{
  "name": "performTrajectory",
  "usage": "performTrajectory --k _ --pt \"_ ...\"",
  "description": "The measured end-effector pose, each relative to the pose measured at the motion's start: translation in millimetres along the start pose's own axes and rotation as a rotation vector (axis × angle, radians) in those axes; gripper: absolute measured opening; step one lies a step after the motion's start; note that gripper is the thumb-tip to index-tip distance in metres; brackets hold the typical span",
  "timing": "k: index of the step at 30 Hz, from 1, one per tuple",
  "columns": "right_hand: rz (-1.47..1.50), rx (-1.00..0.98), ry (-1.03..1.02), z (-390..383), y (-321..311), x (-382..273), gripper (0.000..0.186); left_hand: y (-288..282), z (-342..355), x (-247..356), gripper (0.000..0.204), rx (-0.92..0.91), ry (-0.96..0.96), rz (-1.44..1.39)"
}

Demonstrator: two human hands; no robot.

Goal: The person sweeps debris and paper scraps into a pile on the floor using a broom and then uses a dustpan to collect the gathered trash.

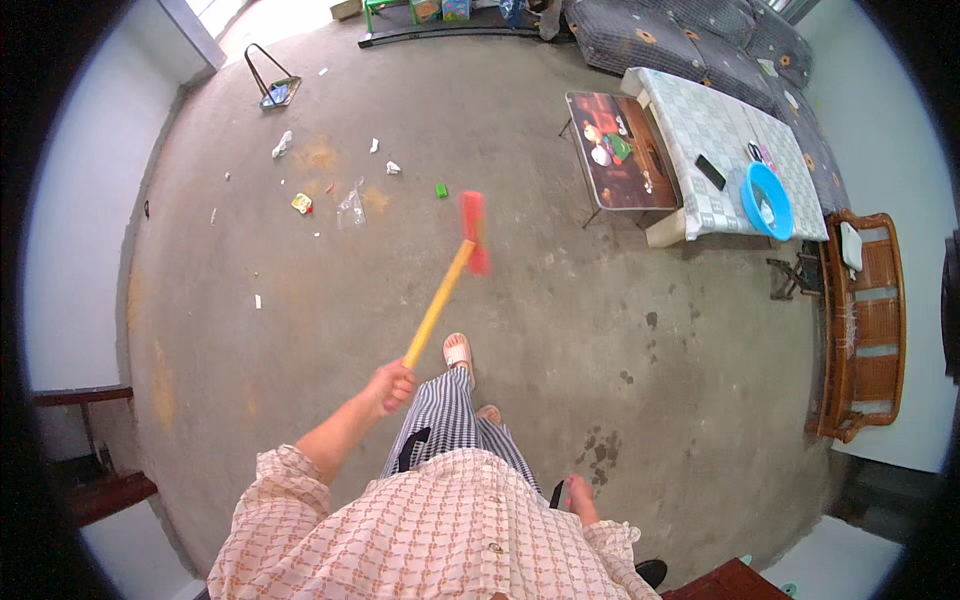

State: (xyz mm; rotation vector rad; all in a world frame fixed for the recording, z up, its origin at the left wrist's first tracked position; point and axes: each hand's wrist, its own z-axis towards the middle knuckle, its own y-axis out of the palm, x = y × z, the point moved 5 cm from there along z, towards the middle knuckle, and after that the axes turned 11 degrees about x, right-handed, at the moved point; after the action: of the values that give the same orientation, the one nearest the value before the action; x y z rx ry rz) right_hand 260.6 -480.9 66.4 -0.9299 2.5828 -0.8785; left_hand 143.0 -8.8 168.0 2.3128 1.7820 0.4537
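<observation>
My left hand point(392, 386) is closed around the lower end of the yellow handle of a broom point(436, 310). The broom slants away from me, and its red head is blurred by motion. Whether the head touches the floor I cannot tell. My right hand point(579, 496) hangs low at my right side, next to a dark strap-like piece point(557, 494); its fingers are too small and turned away to read. Ahead on the concrete floor lie a green piece point(441, 190), crumpled white scraps point(282, 144), a clear plastic bag point(351, 205) and a yellow-and-red wrapper point(302, 203).
A dustpan point(280, 94) with an upright handle stands at the far left. To the right are a low folding table point(625, 190) and a cloth-covered table point(730, 125) bearing a blue basin point(767, 200) and a phone point(710, 172). A wooden chair point(870, 330) stands by the right wall.
</observation>
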Motion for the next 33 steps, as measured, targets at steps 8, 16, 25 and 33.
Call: performTrajectory --k 8,16,25,33 --pt "0.118 0.159 0.033 -11 -30 46 0.024 84 58 -201 0.008 -0.196 -0.403 0.052" --pt "0.107 -0.024 0.020 -13 -31 44 0.027 -39 70 -141 0.006 -0.257 -0.372 -0.158" --pt "0.087 -0.033 -0.008 -6 -19 40 0.020 -110 -20 7 0.015 0.353 0.385 0.079" --pt "0.053 -0.080 0.000 -17 2 16 0.019 -67 -48 -52 0.023 0.007 0.113 0.040"
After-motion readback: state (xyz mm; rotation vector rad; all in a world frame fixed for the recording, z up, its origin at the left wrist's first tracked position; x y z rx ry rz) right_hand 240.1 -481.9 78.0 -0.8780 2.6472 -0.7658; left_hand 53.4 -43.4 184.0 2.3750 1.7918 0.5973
